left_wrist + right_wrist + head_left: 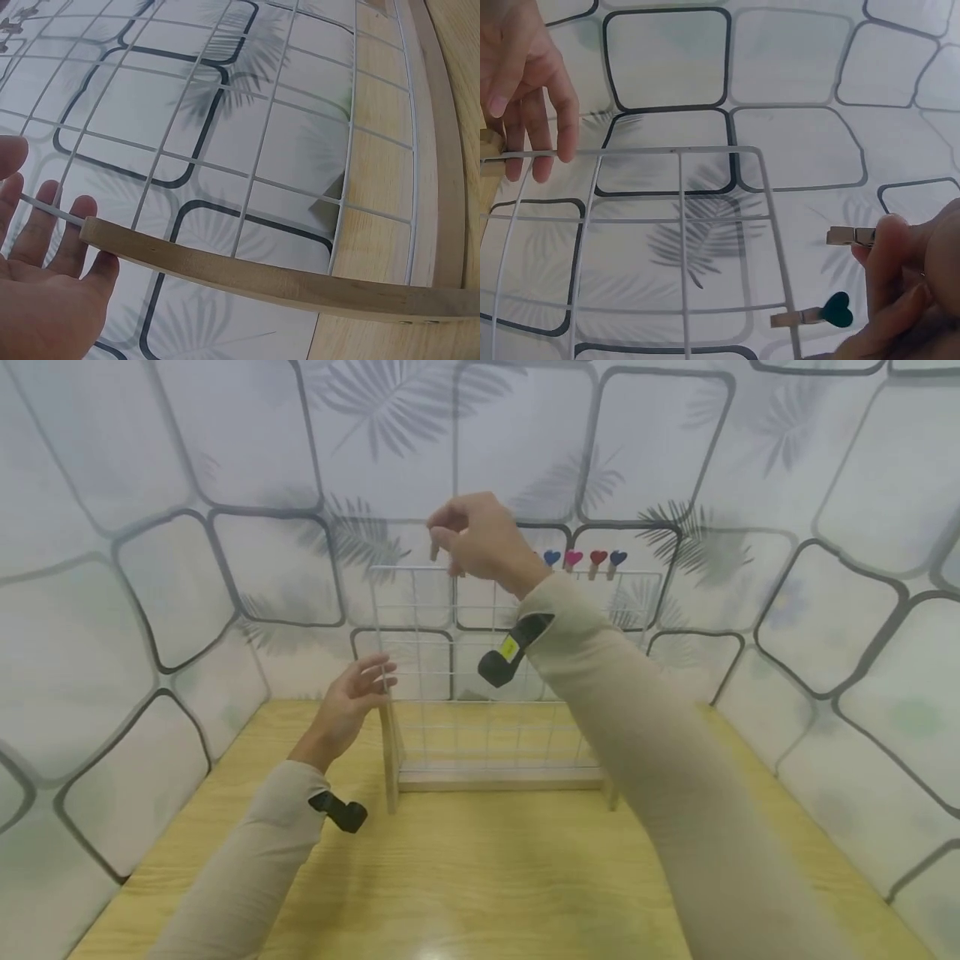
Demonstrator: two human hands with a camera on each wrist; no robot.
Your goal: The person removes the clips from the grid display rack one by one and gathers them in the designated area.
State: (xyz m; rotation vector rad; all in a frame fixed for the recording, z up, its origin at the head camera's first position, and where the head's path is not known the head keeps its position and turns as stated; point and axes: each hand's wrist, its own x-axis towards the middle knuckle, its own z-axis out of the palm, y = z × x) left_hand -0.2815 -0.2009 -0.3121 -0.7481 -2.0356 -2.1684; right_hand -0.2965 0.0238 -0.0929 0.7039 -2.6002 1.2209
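My right hand (483,539) is above the top left of a white wire grid (450,673), pinching a small wooden clothespin (842,235) between thumb and fingers. The pin points towards the grid and is apart from its top wire. Just beside this hand, a clothespin with a green heart (837,310) is clipped to the top wire. My left hand (347,703) rests its fairly straight fingers against the grid's left side wire, above the end of a wooden upright (285,286). The thumb stands off the wire.
Further right along the top wire, several heart clothespins (573,558) in blue, pink and red stand in a row. The grid's wooden stand (502,783) is on a yellow wood-grain table (480,877). Patterned cloth walls (832,610) close in the back and sides.
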